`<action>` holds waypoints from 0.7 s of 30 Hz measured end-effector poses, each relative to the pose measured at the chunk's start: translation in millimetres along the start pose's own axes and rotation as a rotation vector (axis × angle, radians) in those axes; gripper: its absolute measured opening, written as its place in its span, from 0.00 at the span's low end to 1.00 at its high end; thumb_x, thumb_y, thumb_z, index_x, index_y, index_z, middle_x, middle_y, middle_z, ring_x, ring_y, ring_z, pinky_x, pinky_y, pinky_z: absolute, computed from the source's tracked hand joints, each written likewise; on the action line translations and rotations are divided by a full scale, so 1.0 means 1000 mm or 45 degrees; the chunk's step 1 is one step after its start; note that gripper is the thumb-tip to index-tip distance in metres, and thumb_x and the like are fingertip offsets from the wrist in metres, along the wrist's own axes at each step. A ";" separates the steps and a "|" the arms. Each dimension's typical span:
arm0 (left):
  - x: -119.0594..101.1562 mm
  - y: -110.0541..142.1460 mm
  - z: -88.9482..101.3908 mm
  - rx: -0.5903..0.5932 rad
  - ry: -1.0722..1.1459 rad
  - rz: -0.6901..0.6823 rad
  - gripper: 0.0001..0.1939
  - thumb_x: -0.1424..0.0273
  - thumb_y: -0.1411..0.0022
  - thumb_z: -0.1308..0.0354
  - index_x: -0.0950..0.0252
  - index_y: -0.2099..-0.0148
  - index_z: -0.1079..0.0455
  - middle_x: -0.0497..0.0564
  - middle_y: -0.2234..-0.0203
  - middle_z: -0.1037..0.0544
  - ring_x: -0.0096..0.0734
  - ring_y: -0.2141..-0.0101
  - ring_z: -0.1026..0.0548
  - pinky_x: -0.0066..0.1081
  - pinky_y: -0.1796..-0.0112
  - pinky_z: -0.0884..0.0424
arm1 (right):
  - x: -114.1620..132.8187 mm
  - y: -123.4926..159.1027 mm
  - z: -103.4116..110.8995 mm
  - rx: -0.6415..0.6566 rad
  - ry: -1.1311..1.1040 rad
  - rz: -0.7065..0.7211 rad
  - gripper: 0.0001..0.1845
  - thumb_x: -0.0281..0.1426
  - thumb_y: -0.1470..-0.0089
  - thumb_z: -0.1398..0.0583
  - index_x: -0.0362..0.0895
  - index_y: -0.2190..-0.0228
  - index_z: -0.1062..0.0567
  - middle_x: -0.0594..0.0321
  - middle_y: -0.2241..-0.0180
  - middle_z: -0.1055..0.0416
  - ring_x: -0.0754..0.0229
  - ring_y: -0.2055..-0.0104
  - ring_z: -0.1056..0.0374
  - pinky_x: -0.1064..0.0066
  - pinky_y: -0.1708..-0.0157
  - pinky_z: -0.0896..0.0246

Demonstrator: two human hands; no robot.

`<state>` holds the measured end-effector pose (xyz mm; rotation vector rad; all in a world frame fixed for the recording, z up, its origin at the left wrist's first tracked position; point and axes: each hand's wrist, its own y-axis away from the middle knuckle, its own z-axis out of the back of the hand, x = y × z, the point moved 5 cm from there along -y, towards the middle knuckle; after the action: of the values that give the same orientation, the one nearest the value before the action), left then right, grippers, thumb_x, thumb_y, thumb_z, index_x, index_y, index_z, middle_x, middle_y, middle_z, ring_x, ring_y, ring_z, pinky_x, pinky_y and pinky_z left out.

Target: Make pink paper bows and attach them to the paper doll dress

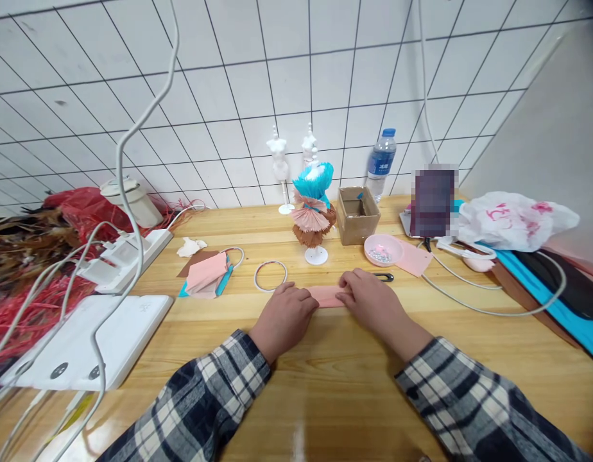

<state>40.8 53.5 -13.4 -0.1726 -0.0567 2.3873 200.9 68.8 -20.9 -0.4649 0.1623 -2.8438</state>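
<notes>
A narrow pink strip of folded paper [326, 296] lies flat on the wooden table, stretched between my hands. My left hand [284, 317] has its fingers closed on the strip's left end. My right hand [371, 305] pinches the other end between thumb and fingers. Behind my right hand a black handle-like loop [386, 277] pokes out; the rest of it is hidden. Just beyond the strip stands a small white mannequin [316, 170] dressed in pleated blue, pink and brown paper. A ring of white tape [270, 276] lies beside my left hand.
At left are a stack of coloured paper [207, 274], a power strip [133, 256] and a white flat device [92, 340] with cables. Behind stand a cardboard box [358, 221], a water bottle [382, 160] and a pink bowl [380, 251]. A plastic bag [518, 221] sits right.
</notes>
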 end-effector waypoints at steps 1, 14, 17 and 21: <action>0.000 0.000 0.000 0.001 0.003 0.002 0.11 0.75 0.36 0.51 0.61 0.60 0.27 0.50 0.66 0.22 0.35 0.61 0.26 0.43 0.48 0.41 | -0.001 0.001 0.003 -0.020 0.000 0.027 0.03 0.31 0.43 0.41 0.44 0.66 0.29 0.60 0.65 0.30 0.56 0.61 0.35 0.68 0.63 0.45; 0.010 0.002 -0.001 -0.066 0.207 0.131 0.12 0.70 0.32 0.55 0.63 0.59 0.30 0.52 0.65 0.22 0.36 0.62 0.27 0.36 0.58 0.36 | 0.021 0.005 -0.007 0.195 -0.050 0.346 0.12 0.28 0.40 0.47 0.44 0.66 0.24 0.59 0.67 0.28 0.58 0.62 0.34 0.69 0.63 0.45; 0.012 0.004 -0.003 -0.079 0.307 0.149 0.11 0.67 0.32 0.53 0.61 0.57 0.29 0.50 0.64 0.22 0.36 0.61 0.27 0.35 0.59 0.36 | 0.017 0.004 -0.008 0.227 -0.135 0.312 0.11 0.30 0.40 0.46 0.45 0.66 0.23 0.60 0.68 0.28 0.59 0.62 0.34 0.70 0.64 0.45; 0.015 0.002 -0.005 -0.080 0.342 0.182 0.12 0.68 0.32 0.54 0.60 0.55 0.29 0.50 0.63 0.21 0.36 0.60 0.26 0.37 0.58 0.37 | 0.014 0.003 -0.011 0.246 -0.223 0.232 0.11 0.34 0.40 0.45 0.46 0.67 0.23 0.61 0.67 0.27 0.59 0.62 0.33 0.70 0.64 0.46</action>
<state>28.7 62.2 -20.5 -0.5414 0.0078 2.4836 185.2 63.1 -28.0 -0.6193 -0.0973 -2.5931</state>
